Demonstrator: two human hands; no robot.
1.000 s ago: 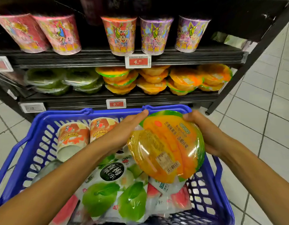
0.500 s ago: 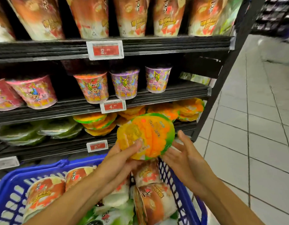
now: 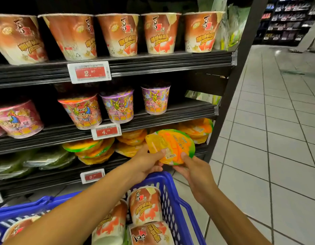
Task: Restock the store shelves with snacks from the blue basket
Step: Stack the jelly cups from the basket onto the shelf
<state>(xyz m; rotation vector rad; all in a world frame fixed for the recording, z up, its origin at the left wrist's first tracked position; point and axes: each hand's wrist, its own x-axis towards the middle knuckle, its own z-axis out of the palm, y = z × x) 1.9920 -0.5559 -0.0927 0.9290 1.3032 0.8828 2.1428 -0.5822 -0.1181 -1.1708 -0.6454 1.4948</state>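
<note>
An orange and green mango jelly pack [image 3: 172,145] is held up in front of the lowest stocked shelf [image 3: 201,150]. My left hand [image 3: 146,162] grips its lower left edge and my right hand [image 3: 192,168] holds its underside from the right. Behind the pack lie stacks of the same mango packs [image 3: 132,140]. The blue basket [image 3: 172,195] sits below my arms with several orange snack cups [image 3: 146,204] lying in it.
Orange snack cups [image 3: 117,34] fill the top shelf and cartoon cups [image 3: 117,106] stand on the middle one. Green jelly packs [image 3: 47,158] lie at the lower left. Price tags [image 3: 89,72] hang on the shelf edges. Tiled aisle floor [image 3: 277,138] runs to the right.
Both hands have lifted the mango pack out of the basket and carried it up and forward to the lowest shelf. My view has risen from the basket to the shelves.
</note>
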